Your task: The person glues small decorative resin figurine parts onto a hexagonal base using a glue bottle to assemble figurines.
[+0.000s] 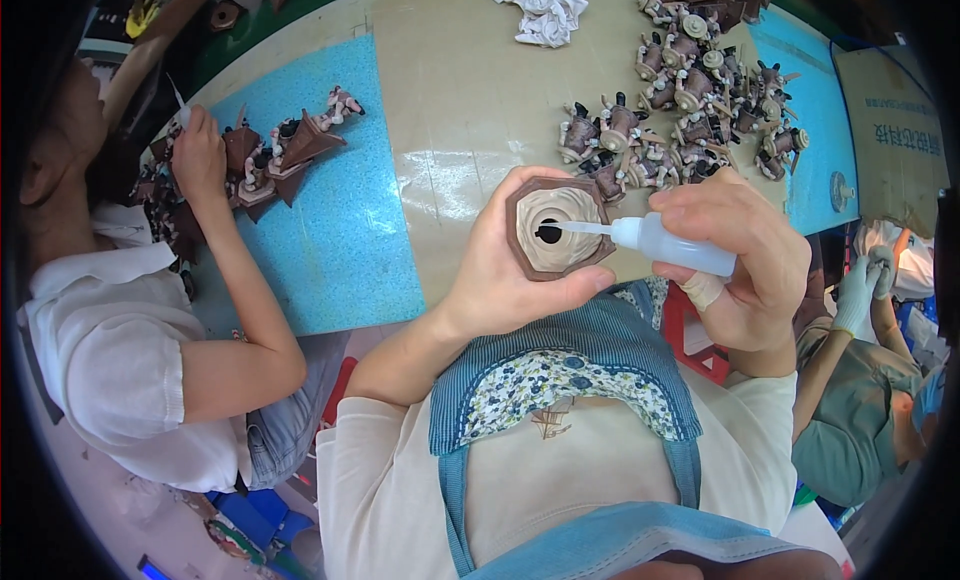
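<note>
My left hand (500, 270) is closed round a brown octagonal base (530, 265) with a cream, ridged inside and a dark hole in the middle. In my right hand (745, 250) is a translucent white squeeze bottle (685, 245) with a long thin nozzle (585, 227). The nozzle points left, its tip at the edge of the dark hole; whether it touches cannot be told. A wrap or finger cot (703, 290) covers one of my right fingers. Past my hands, several small brown and cream figurines (690, 90) lie heaped on the table.
Brown cardboard (440, 90) covers the table's middle, with a blue mat (370, 250) at left. A crumpled white cloth (540, 12) lies at the far edge. At left, a co-worker's hand (200, 160) holds a thin-tipped bottle over more figurines (290, 160). Another person's gloved hands (865, 285) show at right.
</note>
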Tool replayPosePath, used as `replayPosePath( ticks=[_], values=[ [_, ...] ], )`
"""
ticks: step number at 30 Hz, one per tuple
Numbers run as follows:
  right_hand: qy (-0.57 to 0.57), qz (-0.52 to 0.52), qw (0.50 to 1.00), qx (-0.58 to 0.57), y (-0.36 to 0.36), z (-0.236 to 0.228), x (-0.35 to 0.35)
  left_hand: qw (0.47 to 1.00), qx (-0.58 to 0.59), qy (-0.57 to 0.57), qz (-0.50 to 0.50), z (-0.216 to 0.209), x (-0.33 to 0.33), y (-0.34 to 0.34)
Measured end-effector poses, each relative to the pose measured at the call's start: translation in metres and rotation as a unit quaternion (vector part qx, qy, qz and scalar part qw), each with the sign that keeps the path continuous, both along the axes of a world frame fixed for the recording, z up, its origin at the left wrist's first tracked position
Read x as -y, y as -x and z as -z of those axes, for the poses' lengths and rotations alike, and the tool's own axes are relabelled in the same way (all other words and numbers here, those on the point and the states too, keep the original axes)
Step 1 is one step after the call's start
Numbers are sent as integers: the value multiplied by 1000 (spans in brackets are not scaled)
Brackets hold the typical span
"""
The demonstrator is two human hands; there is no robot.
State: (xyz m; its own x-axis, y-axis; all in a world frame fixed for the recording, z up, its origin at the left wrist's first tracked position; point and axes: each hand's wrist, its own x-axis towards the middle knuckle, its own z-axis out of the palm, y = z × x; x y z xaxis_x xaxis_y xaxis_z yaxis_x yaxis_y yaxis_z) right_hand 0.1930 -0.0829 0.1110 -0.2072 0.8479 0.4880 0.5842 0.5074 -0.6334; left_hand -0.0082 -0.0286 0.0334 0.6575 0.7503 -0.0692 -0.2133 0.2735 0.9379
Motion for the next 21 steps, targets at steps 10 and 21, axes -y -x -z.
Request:
replayPosePath(
  ticks=[10,21],
  values=[
    [-27,-16,999,9,5,0,-3,1000,4,-10,7,1,0,2],
    [8,7,999,-47,3,14,-3,999,-33,20,7,-2,-4,4]
  ],
)
